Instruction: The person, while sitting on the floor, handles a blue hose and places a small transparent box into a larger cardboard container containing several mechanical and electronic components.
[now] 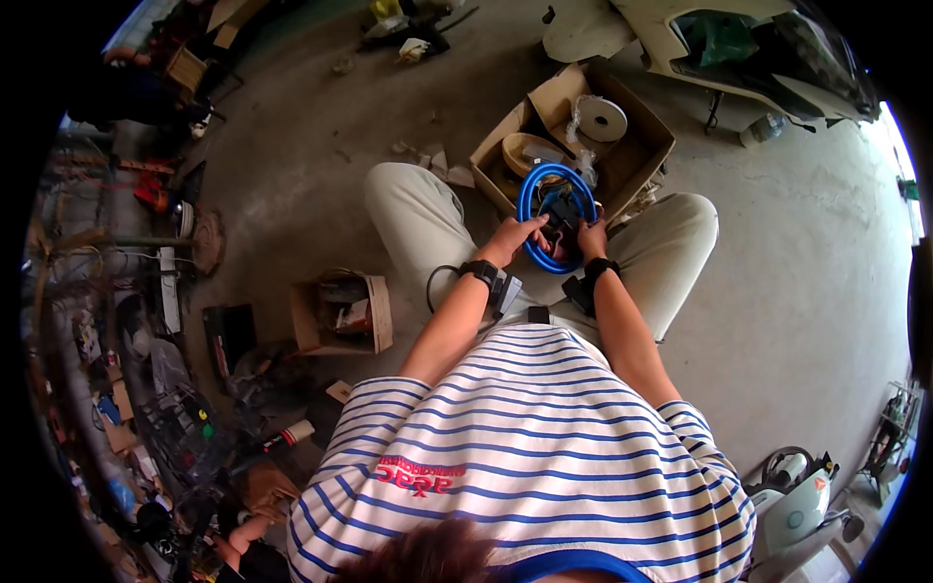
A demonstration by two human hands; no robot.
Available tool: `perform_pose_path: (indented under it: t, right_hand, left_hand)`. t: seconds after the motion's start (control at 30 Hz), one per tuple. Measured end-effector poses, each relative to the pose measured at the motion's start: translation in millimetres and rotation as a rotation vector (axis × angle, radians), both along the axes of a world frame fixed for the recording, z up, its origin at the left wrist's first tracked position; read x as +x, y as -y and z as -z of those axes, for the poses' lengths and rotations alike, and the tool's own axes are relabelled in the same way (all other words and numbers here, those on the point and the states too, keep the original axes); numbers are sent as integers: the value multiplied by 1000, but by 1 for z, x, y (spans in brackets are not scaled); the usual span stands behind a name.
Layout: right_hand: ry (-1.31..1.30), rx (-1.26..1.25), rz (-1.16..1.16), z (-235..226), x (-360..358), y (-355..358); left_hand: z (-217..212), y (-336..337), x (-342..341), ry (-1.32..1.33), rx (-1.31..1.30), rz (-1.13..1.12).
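A coil of glossy blue hose or cable [526, 194], wound in several loops, stands between my knees in front of a cardboard box [493, 146]. My left hand [515, 238] grips its lower left side, and my right hand [591, 239] holds its right side. Both hands have their fingers closed round the loops. Dark and reddish items show through the middle of the coil; I cannot make out what they are. Inside the box lie a white reel [603, 120] with clear plastic round it and a round tan ring-shaped piece [525, 148].
A smaller cardboard box [381, 311] with mixed items sits left of me. Cluttered shelving and parts line the left side. A pale scooter [671, 44] stands at the far right, another [792, 510] at lower right. Another person's arm [248, 534] shows at lower left.
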State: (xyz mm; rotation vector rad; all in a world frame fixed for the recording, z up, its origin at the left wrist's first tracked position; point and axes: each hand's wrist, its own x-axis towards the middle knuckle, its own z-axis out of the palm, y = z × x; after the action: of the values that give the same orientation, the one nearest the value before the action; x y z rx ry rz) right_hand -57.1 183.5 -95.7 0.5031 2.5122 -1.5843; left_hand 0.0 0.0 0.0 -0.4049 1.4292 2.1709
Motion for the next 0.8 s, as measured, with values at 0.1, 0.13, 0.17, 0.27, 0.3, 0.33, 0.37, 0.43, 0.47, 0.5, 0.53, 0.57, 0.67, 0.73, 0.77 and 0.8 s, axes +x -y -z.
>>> perform_pose_path:
  t: [0.1,0.13,0.17,0.27,0.3,0.33,0.37,0.43,0.47,0.5,0.53,0.57,0.67,0.73,0.77,0.8]
  right_hand:
    - [178,265,-140,0,5,-9]
    - [124,234,-208,8,0,-13]
    - [67,204,-274,14,-4,-16]
    - [-16,146,-112,-6,11,1]
    - [-20,147,-110,-12,7,-2]
    - [-76,94,-7,-19,1,-5]
    - [-132,40,97,-26,-4,-9]
    - [-116,73,110,-51,0,-1]
    - [-247,108,20,-56,-1,0]
    - [-381,146,-72,-62,-2,1]
    - [-353,-167,-178,-74,-3,9]
    - [-353,-167,-175,-86,-2,15]
    - [72,-947,-474,-116,6,24]
    - [311,-1157,-569,-132,15,32]
    - [307,-1156,-577,-129,16,34]
    - [336,-1117,-522,-126,18,36]
  left_hand:
    - [6,-12,4,-65,51,-155]
    - [-2,-13,-3,-49,26,-240]
    - [-10,-13,-9,-34,1,-325]
    - [1,-4,3,-10,137,-483]
    - [2,-4,2,-12,217,-545]
    - [2,-7,0,-44,155,-563]
    - [2,-6,-1,-49,157,-560]
    - [6,1,3,-4,106,-426]
    - [6,0,3,-5,107,-418]
    - [8,-1,3,-39,32,-314]
    - [8,-1,4,-68,-47,-213]
    - [9,-2,6,-68,-48,-209]
    - [7,-3,9,-95,-198,-126]
    - [17,4,8,-26,50,-220]
    - [23,3,8,-33,49,-224]
    - [27,-2,9,-96,-78,-262]
